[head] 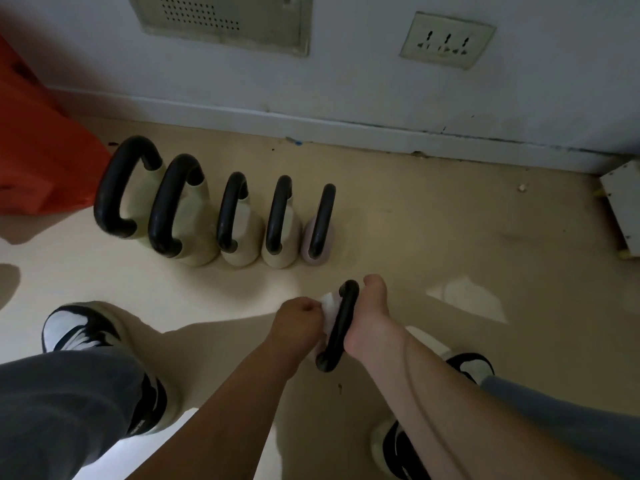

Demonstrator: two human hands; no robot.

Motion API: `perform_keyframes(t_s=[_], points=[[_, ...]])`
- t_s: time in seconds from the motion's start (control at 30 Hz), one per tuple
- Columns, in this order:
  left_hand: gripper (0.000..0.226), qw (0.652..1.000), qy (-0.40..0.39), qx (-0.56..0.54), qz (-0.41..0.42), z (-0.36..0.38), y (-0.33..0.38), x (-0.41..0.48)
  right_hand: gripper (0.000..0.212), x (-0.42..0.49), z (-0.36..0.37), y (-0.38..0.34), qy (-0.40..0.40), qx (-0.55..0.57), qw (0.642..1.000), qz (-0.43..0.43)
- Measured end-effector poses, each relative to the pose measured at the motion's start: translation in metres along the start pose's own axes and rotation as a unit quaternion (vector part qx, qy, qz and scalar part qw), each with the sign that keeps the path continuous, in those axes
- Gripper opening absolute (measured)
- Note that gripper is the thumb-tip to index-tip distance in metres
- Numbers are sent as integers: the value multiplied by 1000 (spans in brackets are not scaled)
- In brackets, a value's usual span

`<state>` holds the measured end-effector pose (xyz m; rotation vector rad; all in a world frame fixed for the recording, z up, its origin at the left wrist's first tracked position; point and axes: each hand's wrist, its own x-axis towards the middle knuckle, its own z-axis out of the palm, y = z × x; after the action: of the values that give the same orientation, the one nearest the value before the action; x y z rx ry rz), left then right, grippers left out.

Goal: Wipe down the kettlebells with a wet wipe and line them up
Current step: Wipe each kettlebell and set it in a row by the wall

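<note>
Several kettlebells with black handles stand in a row on the floor, from a large cream one point(138, 202) at the left to a small pink one point(320, 244) at the right. In front of the row, my right hand point(370, 317) grips the black handle of another kettlebell point(341, 323), whose body is hidden under my hands. My left hand point(298, 318) pinches a white wet wipe point(329, 308) against that handle's left side.
A white wall with a skirting board point(346, 129) runs behind the row. An orange bag point(38, 150) sits at the far left, a white box point(623, 206) at the far right. My shoes point(83, 327) flank the held kettlebell on the beige floor.
</note>
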<state>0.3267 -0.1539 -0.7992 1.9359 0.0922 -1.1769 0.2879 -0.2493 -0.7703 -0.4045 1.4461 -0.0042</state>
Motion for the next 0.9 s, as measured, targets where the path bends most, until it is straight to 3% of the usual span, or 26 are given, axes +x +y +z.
perform_keyframes(t_s=[0.33,0.43,0.53,0.8,0.9], points=[[18,998,-13,7,63,18,50,46,39,15,33,-92,-13,-30,998,-50],[31,998,-19,6,68,22,56,59,30,29,42,-112,5,-26,996,-81],[19,997,-29,12,65,26,61,66,31,43,52,-129,9,-69,992,-103],[28,997,-29,-1,69,27,69,74,30,60,56,-142,0,-157,982,-105],[19,998,-32,9,61,22,59,72,25,59,52,-139,-18,-175,972,-154]])
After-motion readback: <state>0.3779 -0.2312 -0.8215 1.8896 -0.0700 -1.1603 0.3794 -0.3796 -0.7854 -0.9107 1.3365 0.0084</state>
